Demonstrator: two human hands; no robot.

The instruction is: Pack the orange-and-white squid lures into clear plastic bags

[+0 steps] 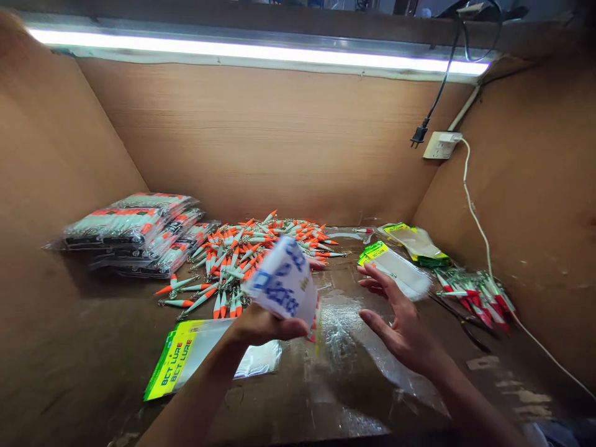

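The left hand (pixel 261 326) has its fingers clamped on a white packet with blue writing (pixel 285 282), held up over the counter (pixel 93 347); it looks blurry, so a weak grip could drop it on the empty bags (pixel 186 357) below. The right hand (pixel 400 323) is beside it, fingers apart, holding nothing; farther back, the pile of orange and white lures (pixel 246 251) seems to have sharp metal ends that could prick a careless reach.

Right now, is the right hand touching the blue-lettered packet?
Apart: head view shows table between right hand and blue-lettered packet, held by left hand.
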